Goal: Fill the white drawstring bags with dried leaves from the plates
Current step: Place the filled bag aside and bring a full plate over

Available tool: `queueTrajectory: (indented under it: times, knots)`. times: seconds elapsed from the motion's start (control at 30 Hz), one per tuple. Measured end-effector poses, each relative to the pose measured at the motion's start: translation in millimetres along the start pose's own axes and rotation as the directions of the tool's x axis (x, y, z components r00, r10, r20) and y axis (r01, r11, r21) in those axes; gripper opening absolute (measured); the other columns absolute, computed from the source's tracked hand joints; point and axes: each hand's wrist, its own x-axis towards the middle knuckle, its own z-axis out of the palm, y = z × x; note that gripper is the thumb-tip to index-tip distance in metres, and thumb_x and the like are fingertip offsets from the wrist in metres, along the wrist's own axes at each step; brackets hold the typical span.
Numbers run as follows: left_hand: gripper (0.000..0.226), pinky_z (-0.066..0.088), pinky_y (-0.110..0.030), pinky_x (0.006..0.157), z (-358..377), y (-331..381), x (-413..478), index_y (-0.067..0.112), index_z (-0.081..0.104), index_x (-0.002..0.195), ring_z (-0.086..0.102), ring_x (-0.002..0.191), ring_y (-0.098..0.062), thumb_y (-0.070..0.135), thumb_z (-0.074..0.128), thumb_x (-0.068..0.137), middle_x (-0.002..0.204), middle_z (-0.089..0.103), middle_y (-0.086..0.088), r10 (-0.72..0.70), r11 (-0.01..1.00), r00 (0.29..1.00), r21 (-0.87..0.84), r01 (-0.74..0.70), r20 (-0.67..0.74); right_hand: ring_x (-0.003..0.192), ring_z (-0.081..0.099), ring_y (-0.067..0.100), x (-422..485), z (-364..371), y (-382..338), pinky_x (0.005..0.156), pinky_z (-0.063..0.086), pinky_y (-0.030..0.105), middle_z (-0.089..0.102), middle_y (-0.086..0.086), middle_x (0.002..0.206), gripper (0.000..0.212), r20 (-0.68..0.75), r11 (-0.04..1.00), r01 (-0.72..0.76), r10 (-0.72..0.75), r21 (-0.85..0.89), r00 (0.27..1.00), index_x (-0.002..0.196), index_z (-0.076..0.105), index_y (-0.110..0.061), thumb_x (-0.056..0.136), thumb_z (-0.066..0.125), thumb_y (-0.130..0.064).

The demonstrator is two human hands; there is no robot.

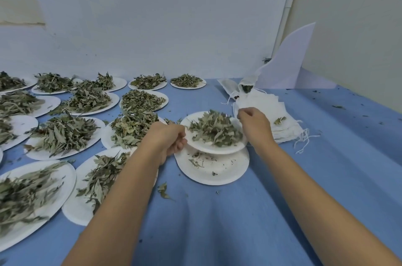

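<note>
A loaded plate is held over a nearly bare one beside the bag stack.

A table (272,211) draped in blue cloth is seen, its near and left edges cut off by the frame. Its left half is covered with plates (65,152) heaped with dried leaves (63,133), several of them cropped at the left. A white board (289,65) is propped at the far right corner. In front of it a stack of white drawstring bags (272,109) is laid, partly hidden by the right hand (254,124). The loaded plate (213,148) is raised and tilted over a nearly bare plate (217,176), whose far part is covered. The loaded plate's left rim is gripped by the left hand (171,139), with the fingers curled under it. The right hand's fingers are drawn together where that plate's far right rim meets the bags. Whether plate or bag is pinched cannot be told.
</note>
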Motion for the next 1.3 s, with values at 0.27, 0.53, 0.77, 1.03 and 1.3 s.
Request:
queueTrajectory:
  times: [0.27, 0.53, 0.77, 1.03, 1.3]
  knots:
    - [0.021, 0.033, -0.025, 0.050, -3.2, -13.4, 6.1, 0.005, 0.047, 0.068, 0.039, 0.050, -0.023, 0.012, 0.050, 0.087, 0.056, 0.045, -0.009, 0.249, 0.708, 0.968, 0.684, -0.172, -0.014, 0.070, 0.038, 0.017, -3.5, -10.4, -11.1, 0.060, 0.030, 0.028, 0.045, 0.010, 0.076, 0.016, 0.212, 0.959, -0.011, 0.074, -0.283, 0.974, 0.074, 0.052, -0.001, 0.084, 0.050, -0.013]
    - [0.019, 0.051, -0.035, 0.066, -3.7, -14.4, 14.2, 0.001, 0.055, 0.080, 0.056, 0.067, -0.028, 0.016, 0.052, 0.091, 0.091, 0.068, -0.022, 0.278, 0.577, 0.960, 0.792, -0.200, 0.040, 0.100, 0.062, 0.031, -5.5, -11.5, -16.7, 0.086, 0.052, 0.040, 0.066, 0.018, 0.112, 0.026, 0.277, 0.873, 0.082, 0.063, -0.481, 0.959, 0.106, 0.067, 0.004, 0.086, 0.052, -0.005]
    - [0.016, 0.034, -0.028, 0.057, -9.8, -13.1, 20.3, 0.010, 0.045, 0.076, 0.044, 0.063, -0.023, 0.006, 0.055, 0.087, 0.075, 0.051, -0.016, 0.366, 0.681, 0.927, 0.702, -0.209, -0.079, 0.106, 0.059, 0.025, 4.3, -1.6, -3.8, 0.092, 0.052, 0.038, 0.061, 0.008, 0.117, 0.034, 0.270, 0.975, -0.053, 0.111, -0.216, 0.956, 0.118, 0.062, -0.009, 0.087, 0.053, 0.002]
    - [0.013, 0.028, -0.029, 0.055, -9.9, -15.8, 20.9, 0.011, 0.045, 0.077, 0.040, 0.067, -0.021, 0.010, 0.052, 0.088, 0.078, 0.048, -0.015, 0.386, 0.721, 0.917, 0.653, -0.232, -0.101, 0.118, 0.053, 0.034, -2.3, 8.2, 1.4, 0.083, 0.049, 0.035, 0.064, 0.023, 0.101, 0.025, 0.176, 0.993, -0.083, 0.098, -0.088, 0.980, 0.103, 0.065, 0.006, 0.083, 0.053, -0.002]
    - [0.013, 0.033, -0.026, 0.053, -9.0, -14.4, 19.6, 0.005, 0.053, 0.083, 0.044, 0.060, -0.024, 0.016, 0.052, 0.089, 0.067, 0.050, -0.011, 0.347, 0.692, 0.935, 0.693, -0.200, -0.077, 0.073, 0.055, 0.025, -9.0, 5.0, -10.4, 0.088, 0.052, 0.050, 0.060, 0.017, 0.083, 0.034, 0.222, 0.921, 0.000, 0.094, -0.390, 0.970, 0.111, 0.060, 0.012, 0.085, 0.050, -0.008]
